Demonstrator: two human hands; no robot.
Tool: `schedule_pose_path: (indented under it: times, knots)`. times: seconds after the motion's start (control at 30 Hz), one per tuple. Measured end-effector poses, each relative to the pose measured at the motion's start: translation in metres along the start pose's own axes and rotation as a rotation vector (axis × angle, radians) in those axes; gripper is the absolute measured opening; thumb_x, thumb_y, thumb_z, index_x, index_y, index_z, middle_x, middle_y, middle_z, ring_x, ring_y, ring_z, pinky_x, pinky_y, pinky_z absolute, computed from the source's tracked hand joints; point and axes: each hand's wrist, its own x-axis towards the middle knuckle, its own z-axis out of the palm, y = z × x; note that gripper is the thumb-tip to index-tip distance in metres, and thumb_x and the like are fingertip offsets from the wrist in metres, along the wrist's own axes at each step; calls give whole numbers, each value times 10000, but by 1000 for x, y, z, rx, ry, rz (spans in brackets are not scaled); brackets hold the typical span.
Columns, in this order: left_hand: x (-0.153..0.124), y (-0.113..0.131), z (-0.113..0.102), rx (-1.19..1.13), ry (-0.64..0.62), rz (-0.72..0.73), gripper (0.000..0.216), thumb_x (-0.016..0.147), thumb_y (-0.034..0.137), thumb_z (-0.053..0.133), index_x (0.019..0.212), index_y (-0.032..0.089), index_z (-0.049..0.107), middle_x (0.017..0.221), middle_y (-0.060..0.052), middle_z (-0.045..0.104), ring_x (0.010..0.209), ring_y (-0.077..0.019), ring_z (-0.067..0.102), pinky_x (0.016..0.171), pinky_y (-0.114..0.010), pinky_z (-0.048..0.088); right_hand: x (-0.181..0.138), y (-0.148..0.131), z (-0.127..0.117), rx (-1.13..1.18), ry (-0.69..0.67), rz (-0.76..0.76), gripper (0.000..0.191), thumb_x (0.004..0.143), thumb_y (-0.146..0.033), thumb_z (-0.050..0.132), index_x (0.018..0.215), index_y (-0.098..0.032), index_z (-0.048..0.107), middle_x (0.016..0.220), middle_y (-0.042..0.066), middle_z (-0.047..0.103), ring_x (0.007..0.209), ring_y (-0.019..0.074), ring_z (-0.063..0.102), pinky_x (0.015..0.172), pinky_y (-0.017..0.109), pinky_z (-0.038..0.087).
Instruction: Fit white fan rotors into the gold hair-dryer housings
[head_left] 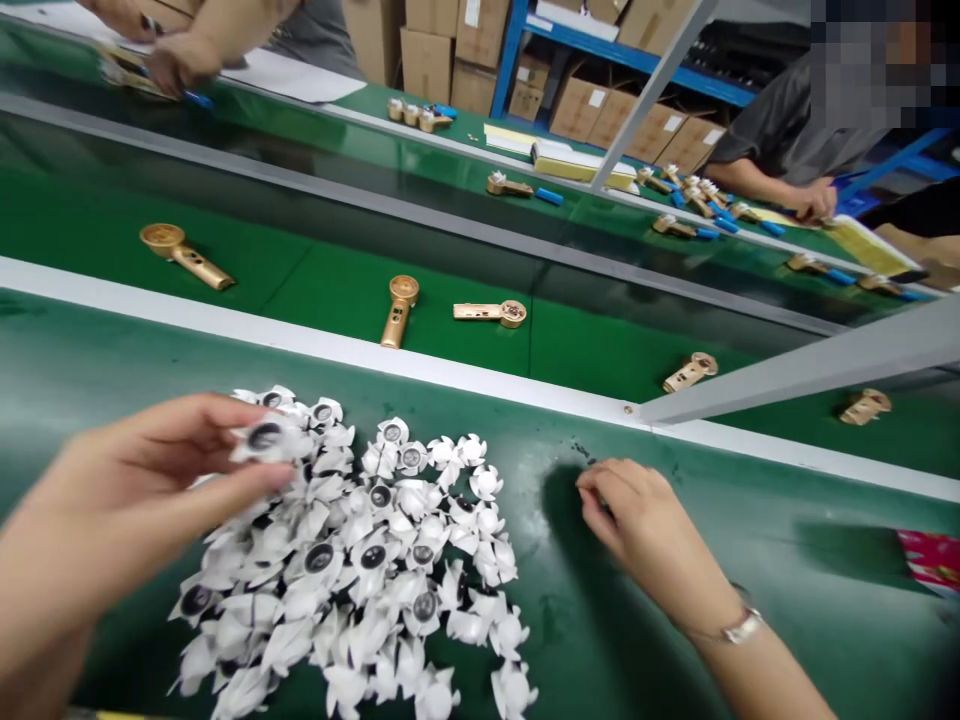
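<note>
My left hand pinches a small white fan blade between thumb and fingers, its dark round hub facing me. Below and beside it spreads a heap of similar white fan blades, some showing dark hubs and others turned over. To the right of the heap, my right hand hovers low over the green tabletop, fingertips drawn together. Whatever those fingertips may hold is hidden or too small to name. Several tiny dark bits lie just beyond them.
Gold handheld-fan housings lie spaced along the green belt behind a white rail. A grey post slants across the right. Two co-workers work at the far bench, where housings with blue parts lie. A red packet is at right.
</note>
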Motion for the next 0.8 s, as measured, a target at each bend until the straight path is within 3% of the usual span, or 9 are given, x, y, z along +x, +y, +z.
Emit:
schedule_pose_path:
  times: [0.1, 0.17, 0.3, 0.5, 0.8]
  knots:
    - [-13, 33, 24, 86, -182, 290, 270, 699, 340, 838, 863, 206, 670, 667, 66, 657, 553, -80, 592, 480, -139, 448, 27, -48, -16, 417, 89, 44, 100, 925, -115, 509, 904, -195, 565, 875, 43, 624, 805, 164, 594, 696, 284, 470]
    - [-19, 47, 36, 104, -323, 424, 233, 711, 318, 825, 844, 200, 675, 659, 37, 654, 565, -102, 594, 501, -173, 463, 45, -83, -27, 694, 90, -13, 126, 900, -96, 512, 920, -209, 563, 865, 17, 610, 807, 143, 590, 697, 261, 478]
    - [-25, 58, 47, 26, -469, 461, 261, 648, 269, 869, 707, 192, 627, 578, 74, 558, 509, -68, 522, 470, -150, 397, 65, -122, -36, 850, -17, -109, 156, 843, -61, 516, 870, -207, 566, 830, 3, 601, 791, 137, 586, 711, 265, 481]
    - [-26, 58, 50, -78, -434, 564, 365, 608, 385, 914, 729, 182, 636, 585, 84, 539, 508, -52, 506, 487, -139, 370, 63, -117, -35, 927, -80, 40, 158, 831, -69, 523, 826, -222, 561, 783, -24, 586, 684, 105, 566, 605, 221, 449]
    - [-22, 59, 56, -133, -437, 553, 367, 587, 400, 919, 768, 194, 675, 597, 66, 596, 513, -78, 546, 504, -155, 418, 65, -110, -37, 894, -104, 55, 141, 831, -91, 546, 803, -225, 578, 760, -11, 589, 666, 128, 568, 575, 242, 446]
